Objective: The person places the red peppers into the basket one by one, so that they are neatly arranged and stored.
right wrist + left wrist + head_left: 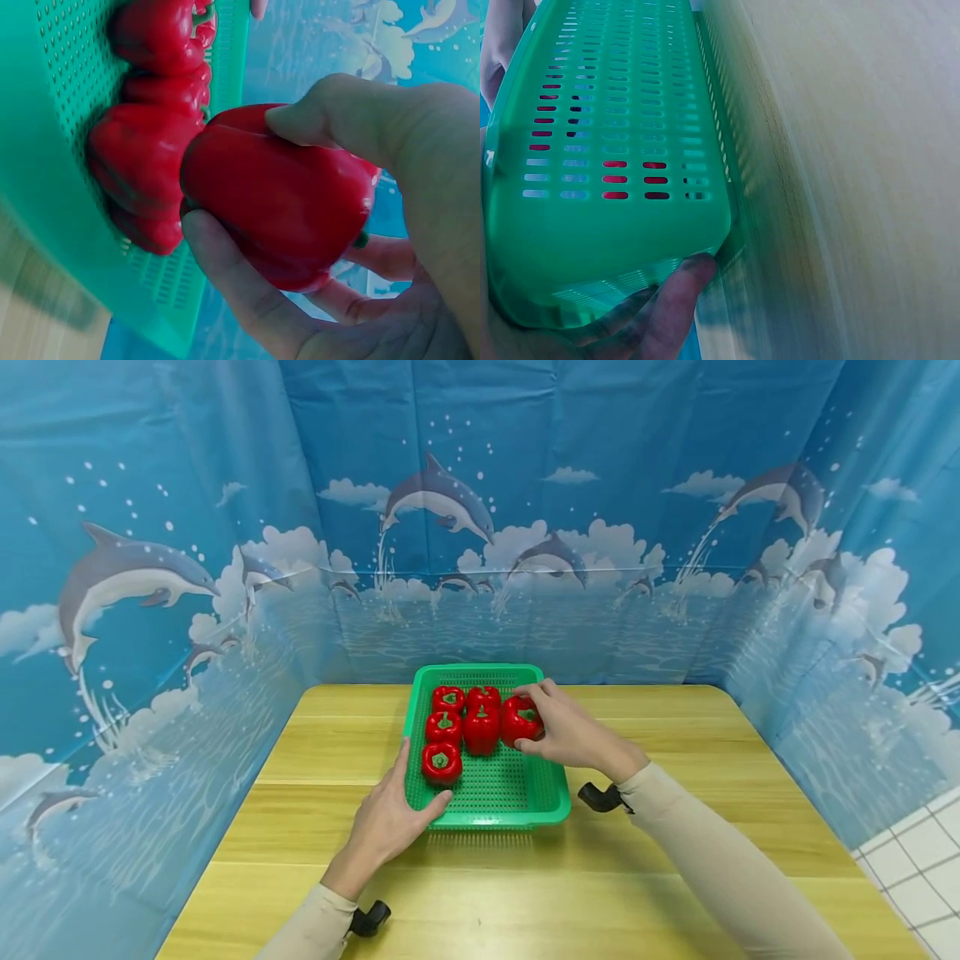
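A green perforated plastic basket [551, 810] stands on the table with several red bell peppers inside, among them one at the front left [441, 764]. My right hand [573, 731] grips a red bell pepper [516, 723] at the right of the group. In the right wrist view, thumb and fingers wrap this pepper [277, 195], which is held above the basket floor beside the others. My left hand [386, 822] holds the basket's front left corner, thumb at the rim. Its fingers [676, 304] curl against the basket's outer wall in the left wrist view.
The basket rests on a yellow wood-grain table [660, 860] with rounded far corners. Behind and beside it hangs a blue curtain [480, 618] printed with dolphins. White tiles [922, 860] show at the lower right. A black wrist mount [600, 797] sits at the right wrist.
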### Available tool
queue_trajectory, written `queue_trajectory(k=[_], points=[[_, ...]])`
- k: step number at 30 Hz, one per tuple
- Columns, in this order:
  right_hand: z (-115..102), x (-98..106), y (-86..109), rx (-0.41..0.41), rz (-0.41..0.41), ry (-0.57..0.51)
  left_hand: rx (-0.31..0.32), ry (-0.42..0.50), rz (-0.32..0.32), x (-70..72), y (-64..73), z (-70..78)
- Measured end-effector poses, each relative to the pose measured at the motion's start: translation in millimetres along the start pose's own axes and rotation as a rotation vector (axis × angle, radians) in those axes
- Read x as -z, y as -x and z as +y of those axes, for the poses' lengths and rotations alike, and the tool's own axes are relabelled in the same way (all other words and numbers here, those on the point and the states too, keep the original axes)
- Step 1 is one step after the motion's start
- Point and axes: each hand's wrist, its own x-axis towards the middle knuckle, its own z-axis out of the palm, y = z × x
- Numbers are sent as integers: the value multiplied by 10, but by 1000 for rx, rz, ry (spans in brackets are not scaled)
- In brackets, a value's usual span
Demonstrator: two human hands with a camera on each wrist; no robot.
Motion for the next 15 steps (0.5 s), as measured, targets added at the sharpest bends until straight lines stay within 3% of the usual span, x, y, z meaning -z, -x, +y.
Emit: queue_trajectory(k=[15], points=[[-135,-117,-123,41,-94,22,3,-4,-6,0,-9,9]])
